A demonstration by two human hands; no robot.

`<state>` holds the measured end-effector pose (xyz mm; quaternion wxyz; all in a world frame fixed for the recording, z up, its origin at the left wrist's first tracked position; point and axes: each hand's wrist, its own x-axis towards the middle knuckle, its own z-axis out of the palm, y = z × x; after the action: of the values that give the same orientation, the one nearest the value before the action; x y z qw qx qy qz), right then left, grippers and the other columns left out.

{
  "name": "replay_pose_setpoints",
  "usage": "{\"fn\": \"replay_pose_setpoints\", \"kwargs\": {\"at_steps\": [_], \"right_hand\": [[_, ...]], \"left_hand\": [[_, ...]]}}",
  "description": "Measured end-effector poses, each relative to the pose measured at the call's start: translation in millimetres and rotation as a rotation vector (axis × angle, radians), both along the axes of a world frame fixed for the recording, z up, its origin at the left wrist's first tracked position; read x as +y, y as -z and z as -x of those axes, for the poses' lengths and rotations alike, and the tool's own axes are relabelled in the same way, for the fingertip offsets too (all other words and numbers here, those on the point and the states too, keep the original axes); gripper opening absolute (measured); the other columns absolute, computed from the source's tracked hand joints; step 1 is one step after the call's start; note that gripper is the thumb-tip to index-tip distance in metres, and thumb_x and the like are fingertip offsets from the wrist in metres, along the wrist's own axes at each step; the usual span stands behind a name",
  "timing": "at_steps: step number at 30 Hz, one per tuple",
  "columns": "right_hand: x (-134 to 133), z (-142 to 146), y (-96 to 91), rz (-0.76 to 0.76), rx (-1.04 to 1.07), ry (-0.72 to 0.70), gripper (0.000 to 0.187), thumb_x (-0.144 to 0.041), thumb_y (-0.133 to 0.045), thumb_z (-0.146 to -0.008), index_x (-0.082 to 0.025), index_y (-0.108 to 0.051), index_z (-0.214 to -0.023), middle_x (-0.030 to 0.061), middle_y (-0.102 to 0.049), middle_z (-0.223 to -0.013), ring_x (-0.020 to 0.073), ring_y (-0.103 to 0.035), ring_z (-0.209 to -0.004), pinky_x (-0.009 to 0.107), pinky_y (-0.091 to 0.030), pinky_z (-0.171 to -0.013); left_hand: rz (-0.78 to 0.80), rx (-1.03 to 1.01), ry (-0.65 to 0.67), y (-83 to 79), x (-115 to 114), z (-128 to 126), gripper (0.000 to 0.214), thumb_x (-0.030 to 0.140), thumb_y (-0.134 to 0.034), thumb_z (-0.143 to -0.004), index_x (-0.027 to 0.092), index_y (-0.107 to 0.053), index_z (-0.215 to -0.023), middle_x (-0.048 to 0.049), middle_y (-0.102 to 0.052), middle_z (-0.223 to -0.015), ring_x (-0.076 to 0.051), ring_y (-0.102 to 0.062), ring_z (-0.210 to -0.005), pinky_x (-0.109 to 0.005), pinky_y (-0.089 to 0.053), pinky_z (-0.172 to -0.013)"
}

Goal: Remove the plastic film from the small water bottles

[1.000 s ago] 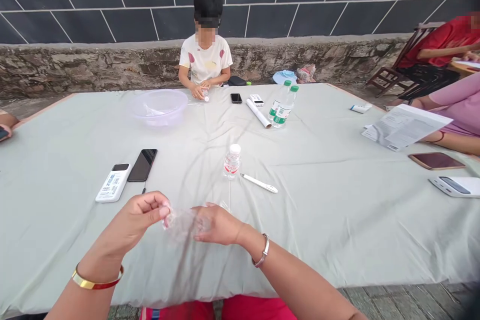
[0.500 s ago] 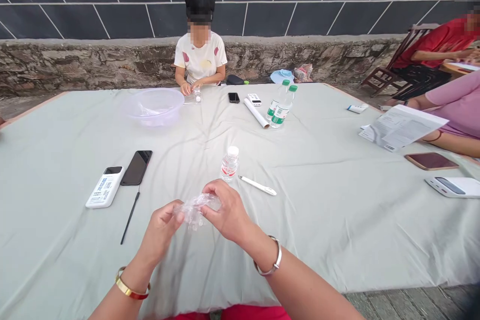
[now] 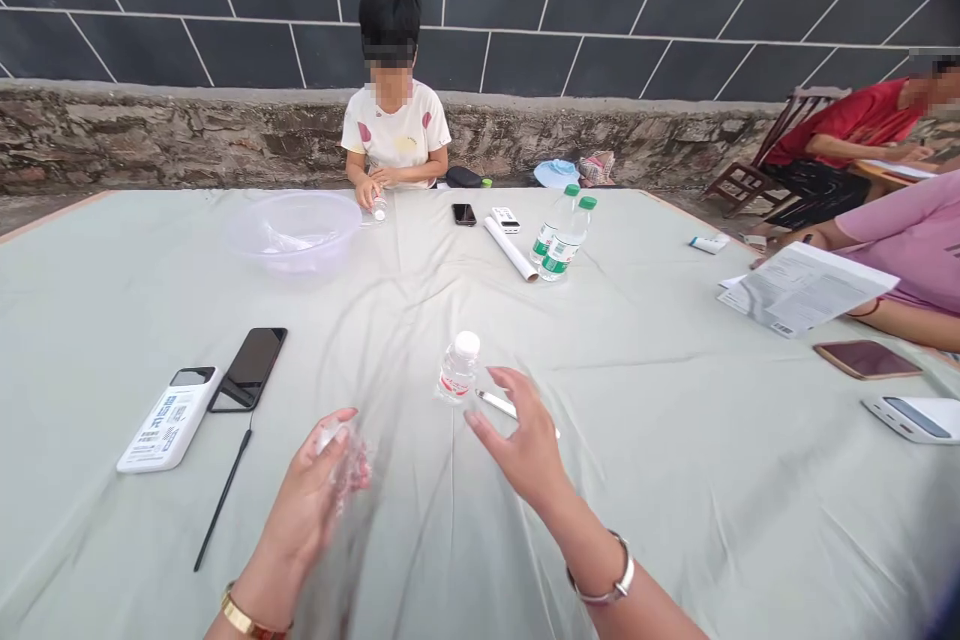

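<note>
My left hand is closed on a crumpled piece of clear plastic film, held above the cloth. My right hand holds nothing; its thumb and fingers are spread just to the right of a small clear bottle with a white cap and a red-and-white label. The bottle stands upright, and I see a small gap between it and my fingertips. Behind my right hand lies a white pen, partly covered by the fingers.
On the left lie a white power bank, a black phone and its strap. Farther back are a clear purplish basin, two green-capped bottles and a rolled paper. One person sits opposite; others sit at right near papers.
My right hand has let go of the plastic film and moved right, opening beside the bottle. My left hand has drawn left and down with the film. The view has tilted up slightly.
</note>
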<state>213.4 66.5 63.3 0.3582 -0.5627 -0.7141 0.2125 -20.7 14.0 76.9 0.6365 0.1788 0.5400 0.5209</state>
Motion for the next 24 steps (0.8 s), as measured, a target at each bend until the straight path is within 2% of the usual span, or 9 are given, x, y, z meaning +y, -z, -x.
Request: {"fn": "replay_pose_setpoints", "kwargs": {"at_steps": [2,4,7,8,10,15,18,21,24], "right_hand": [[24.3,-14.1,16.4,0.122,0.013,0.116,0.075,-0.047,-0.065,-0.073,-0.022,-0.034,-0.136,0.0147,-0.046,-0.133,0.0263,-0.057,-0.105,0.045,-0.05,-0.084],[43.1,-14.5,32.8,0.262,0.002,0.086,0.081,-0.043,-0.07,-0.068,-0.02,-0.032,-0.136,0.0147,-0.05,-0.128,0.022,-0.062,-0.086,0.041,-0.052,-0.074],[63.9,-1.4,48.3,0.321,-0.023,0.027,0.05,-0.035,-0.066,-0.069,-0.019,-0.05,-0.114,0.0061,-0.062,-0.096,0.0177,-0.058,-0.067,0.036,-0.05,-0.064],[71.5,3.0,50.4,0.303,-0.029,0.028,0.04,-0.034,-0.065,-0.07,-0.019,-0.053,-0.105,0.0035,-0.062,-0.087,0.0178,-0.057,-0.066,0.035,-0.048,-0.062],[92.0,9.5,51.3,0.255,-0.029,0.046,0.032,-0.034,-0.065,-0.07,-0.02,-0.054,-0.096,0.0013,-0.06,-0.079,0.0183,-0.056,-0.066,0.033,-0.046,-0.062],[178.6,16.4,45.1,0.214,-0.001,0.182,0.039,-0.04,-0.06,-0.076,-0.015,-0.053,-0.105,0.0056,-0.062,-0.092,0.0173,-0.057,-0.078,0.029,-0.041,-0.069],[237.4,23.1,40.2,0.229,-0.028,0.264,0.042,-0.04,-0.056,-0.08,-0.01,-0.051,-0.11,0.0089,-0.061,-0.102,0.0153,-0.055,-0.087,0.026,-0.038,-0.073],[286.2,31.9,38.0,0.24,-0.049,0.298,0.048,-0.04,-0.051,-0.083,-0.005,-0.046,-0.116,0.0111,-0.059,-0.109,0.0145,-0.053,-0.095,0.025,-0.035,-0.077],[321.3,37.9,41.9,0.242,-0.04,0.3,0.053,-0.041,-0.05,-0.083,-0.003,-0.041,-0.12,0.0123,-0.057,-0.112,0.0143,-0.053,-0.099,0.024,-0.033,-0.077]], "left_hand": [[-0.003,0.007,-0.058,-1.5,11.1,15.5,0.052,0.043,-0.072,-0.069,0.022,-0.056,-0.114,0.0022,-0.058,-0.071,-0.013,-0.056,-0.062,-0.03,-0.051,-0.063],[-0.03,-0.03,-0.085,-3.7,23.1,26.5,0.047,0.042,-0.067,-0.071,0.022,-0.057,-0.112,0.0017,-0.058,-0.074,-0.015,-0.057,-0.067,-0.036,-0.054,-0.07],[-0.059,-0.08,-0.085,-3.8,39.1,34.8,0.043,0.035,-0.06,-0.07,0.022,-0.059,-0.112,0.0003,-0.06,-0.078,-0.016,-0.057,-0.071,-0.042,-0.054,-0.076],[-0.052,-0.068,-0.076,-2.4,43.2,36.2,0.044,0.033,-0.058,-0.07,0.022,-0.059,-0.112,0.0001,-0.06,-0.078,-0.016,-0.057,-0.071,-0.042,-0.054,-0.077],[-0.011,-0.01,-0.049,2.8,48.9,38.0,0.044,0.029,-0.057,-0.068,0.022,-0.06,-0.112,-0.0002,-0.06,-0.078,-0.016,-0.057,-0.071,-0.042,-0.053,-0.078],[0.103,0.144,0.038,21.6,55.0,44.0,0.045,0.031,-0.057,-0.073,0.026,-0.055,-0.118,-0.0007,-0.062,-0.088,-0.017,-0.06,-0.078,-0.037,-0.05,-0.082],[0.076,0.239,0.033,27.5,70.0,52.6,0.048,0.04,-0.065,-0.071,0.026,-0.054,-0.116,-0.0014,-0.061,-0.097,-0.016,-0.059,-0.083,-0.032,-0.048,-0.08],[-0.02,0.411,-0.048,22.0,110.3,68.1,0.057,0.043,-0.074,-0.062,0.022,-0.055,-0.112,-0.0032,-0.06,-0.097,-0.016,-0.057,-0.083,-0.029,-0.047,-0.076],[-0.202,0.564,-0.163,5.8,179.3,91.6,0.057,0.038,-0.076,-0.06,0.021,-0.054,-0.11,-0.0008,-0.059,-0.087,-0.015,-0.057,-0.077,-0.028,-0.046,-0.071]]}}
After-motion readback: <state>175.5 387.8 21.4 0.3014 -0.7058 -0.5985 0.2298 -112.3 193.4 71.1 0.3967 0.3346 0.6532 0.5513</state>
